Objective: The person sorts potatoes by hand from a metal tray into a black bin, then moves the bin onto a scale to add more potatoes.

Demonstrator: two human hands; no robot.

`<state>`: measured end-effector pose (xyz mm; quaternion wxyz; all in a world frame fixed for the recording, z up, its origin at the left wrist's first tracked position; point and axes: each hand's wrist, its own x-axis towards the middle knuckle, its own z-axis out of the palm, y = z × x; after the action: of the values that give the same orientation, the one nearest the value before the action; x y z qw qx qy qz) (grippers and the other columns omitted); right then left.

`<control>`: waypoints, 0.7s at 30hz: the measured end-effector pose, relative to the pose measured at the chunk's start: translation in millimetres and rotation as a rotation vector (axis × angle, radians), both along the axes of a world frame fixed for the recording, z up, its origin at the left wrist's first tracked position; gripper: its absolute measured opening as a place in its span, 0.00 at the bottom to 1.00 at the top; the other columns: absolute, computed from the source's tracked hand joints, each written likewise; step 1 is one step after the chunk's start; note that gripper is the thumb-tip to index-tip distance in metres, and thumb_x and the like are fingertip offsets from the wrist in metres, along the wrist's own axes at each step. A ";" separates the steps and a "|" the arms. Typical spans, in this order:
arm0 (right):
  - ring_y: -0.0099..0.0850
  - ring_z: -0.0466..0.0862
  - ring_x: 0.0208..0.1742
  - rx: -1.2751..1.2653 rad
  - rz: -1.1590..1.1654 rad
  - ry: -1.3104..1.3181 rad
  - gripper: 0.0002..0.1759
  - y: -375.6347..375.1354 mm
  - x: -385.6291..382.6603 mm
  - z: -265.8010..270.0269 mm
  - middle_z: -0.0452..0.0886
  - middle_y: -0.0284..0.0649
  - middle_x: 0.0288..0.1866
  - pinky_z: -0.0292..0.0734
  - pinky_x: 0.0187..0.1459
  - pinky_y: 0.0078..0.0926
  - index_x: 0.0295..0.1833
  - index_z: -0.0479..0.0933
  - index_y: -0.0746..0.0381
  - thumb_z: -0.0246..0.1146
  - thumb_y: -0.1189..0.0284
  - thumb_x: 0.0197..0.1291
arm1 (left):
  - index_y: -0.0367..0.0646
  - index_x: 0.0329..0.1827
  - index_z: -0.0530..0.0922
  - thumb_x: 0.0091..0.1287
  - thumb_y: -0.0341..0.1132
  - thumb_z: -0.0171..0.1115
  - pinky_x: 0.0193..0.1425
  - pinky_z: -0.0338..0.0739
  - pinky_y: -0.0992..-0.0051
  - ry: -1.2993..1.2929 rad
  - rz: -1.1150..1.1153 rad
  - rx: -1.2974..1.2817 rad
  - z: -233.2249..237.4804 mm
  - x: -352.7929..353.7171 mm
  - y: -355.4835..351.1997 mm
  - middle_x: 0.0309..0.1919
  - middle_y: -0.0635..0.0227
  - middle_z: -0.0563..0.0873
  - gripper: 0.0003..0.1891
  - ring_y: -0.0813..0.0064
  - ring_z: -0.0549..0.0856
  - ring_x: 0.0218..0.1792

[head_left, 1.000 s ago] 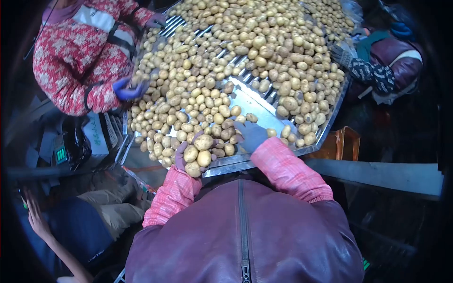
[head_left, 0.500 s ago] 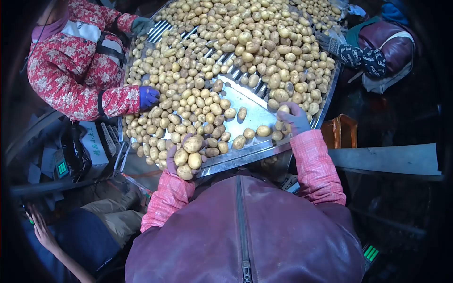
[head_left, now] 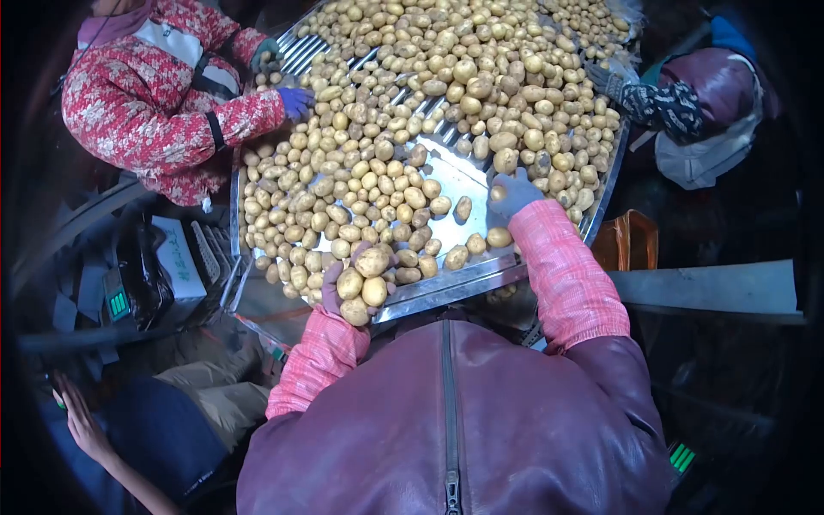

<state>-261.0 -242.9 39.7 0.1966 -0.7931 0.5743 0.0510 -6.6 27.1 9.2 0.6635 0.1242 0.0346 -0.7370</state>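
My left hand [head_left: 331, 290], in a mauve glove, is curled round several large potatoes [head_left: 372, 263] at the near edge of the metal sorting table [head_left: 455, 281]. My right hand [head_left: 517, 192], in a greyish glove, is closed on a potato [head_left: 498, 194] above the table's bare metal patch. The fingertips of this hand are partly hidden. Between my hands, a few single potatoes [head_left: 456, 257] lie along the near side. A dense heap of potatoes [head_left: 532, 94] covers the far and right parts of the table.
Metal rollers [head_left: 302, 53] show between potatoes. At the left, a co-worker in a red floral jacket [head_left: 129, 112] reaches in with a purple glove [head_left: 297, 103]. Another co-worker's gloved hand [head_left: 608, 82] touches the heap at right. An orange-brown container [head_left: 631, 240] stands beside the table.
My right hand has moved left and slightly up, away from the right-hand potatoes. My left hand keeps its potatoes. The left co-worker's purple glove has moved up and farther over the table.
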 end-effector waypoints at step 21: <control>0.44 0.87 0.45 0.752 -0.575 -1.885 0.38 162.5 -104.8 87.9 0.83 0.53 0.50 0.76 0.22 0.22 0.59 0.73 0.66 0.47 0.41 0.66 | 0.46 0.76 0.59 0.68 0.59 0.46 0.54 0.81 0.48 -0.275 -0.064 0.132 32.0 -57.9 -2.4 0.69 0.47 0.69 0.38 0.40 0.70 0.67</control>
<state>-365.8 -80.4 127.6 0.8014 -0.2338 0.3027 -0.4599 -64.5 24.7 41.2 0.6286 0.2681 -0.0122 -0.7300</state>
